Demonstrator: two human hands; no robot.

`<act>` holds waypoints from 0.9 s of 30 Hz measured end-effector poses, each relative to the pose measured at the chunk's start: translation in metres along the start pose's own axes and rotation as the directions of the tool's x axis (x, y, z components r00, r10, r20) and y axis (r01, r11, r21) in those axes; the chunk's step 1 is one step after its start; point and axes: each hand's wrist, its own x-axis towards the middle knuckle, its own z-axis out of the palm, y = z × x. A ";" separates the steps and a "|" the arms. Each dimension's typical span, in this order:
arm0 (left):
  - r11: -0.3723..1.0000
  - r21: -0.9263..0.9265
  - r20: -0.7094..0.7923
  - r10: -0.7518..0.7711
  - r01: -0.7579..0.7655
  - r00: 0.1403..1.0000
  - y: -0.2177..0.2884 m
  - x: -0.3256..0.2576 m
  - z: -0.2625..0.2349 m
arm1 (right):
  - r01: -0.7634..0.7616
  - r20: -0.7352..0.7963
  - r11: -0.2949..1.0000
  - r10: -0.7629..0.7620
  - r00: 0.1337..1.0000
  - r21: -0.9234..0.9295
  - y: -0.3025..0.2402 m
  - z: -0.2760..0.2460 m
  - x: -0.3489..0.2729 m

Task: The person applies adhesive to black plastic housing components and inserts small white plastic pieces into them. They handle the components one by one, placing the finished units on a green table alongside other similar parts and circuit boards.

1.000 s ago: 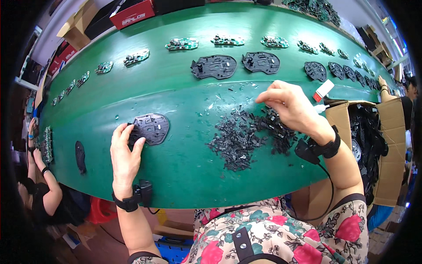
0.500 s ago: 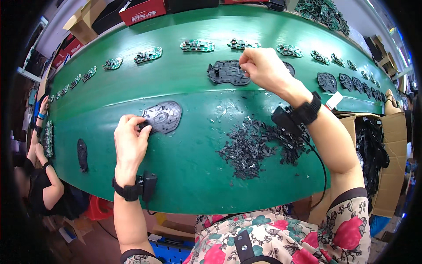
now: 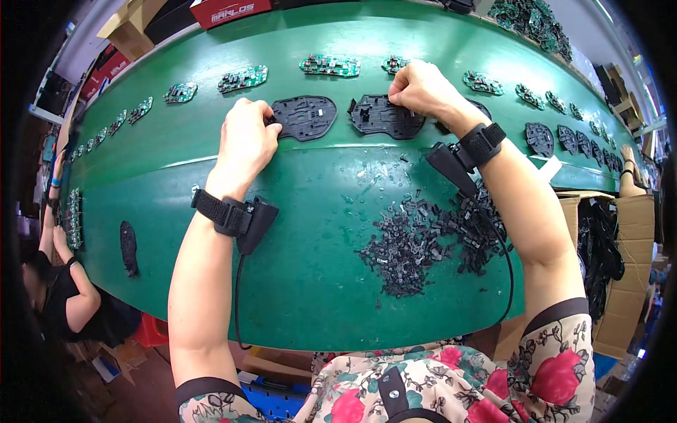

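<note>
My left hand (image 3: 247,137) is closed on the left end of a black plastic shell (image 3: 307,118), gripping it between thumb and fingers. This shell lies at the seam in the green table, its ribbed inner side up. To its right sits a second black shell (image 3: 381,118), a small gap apart. Over that one's upper right edge my right hand (image 3: 427,92) is pinched. Whether a small part sits between those fingertips is hidden. Another dark shell (image 3: 479,109) shows partly behind my right wrist.
Green circuit boards (image 3: 330,65) form a row along the far side. Small black parts (image 3: 409,243) are heaped near my right forearm. More black shells (image 3: 539,139) line the right. An open carton (image 3: 620,282) stands at the right edge. Co-workers' arms (image 3: 81,285) show at both sides.
My left hand has moved forward and right with its shell, which now lies beside the second shell. My right hand stays over the second shell, its fingers still pinched.
</note>
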 end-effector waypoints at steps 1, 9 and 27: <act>1.000 0.009 -0.013 0.012 -0.012 1.000 0.001 0.001 0.002 | 0.009 -0.017 1.000 -0.009 1.000 -0.008 0.001 0.002 0.000; 0.999 -0.033 -0.005 0.015 -0.015 1.000 0.005 -0.001 -0.001 | 0.182 -0.219 0.941 -0.249 0.943 -0.285 0.000 0.021 -0.017; 0.950 -0.275 -0.030 0.145 -0.148 0.989 0.027 -0.063 -0.033 | 0.208 -0.036 0.969 -0.206 0.978 0.133 -0.034 -0.019 -0.071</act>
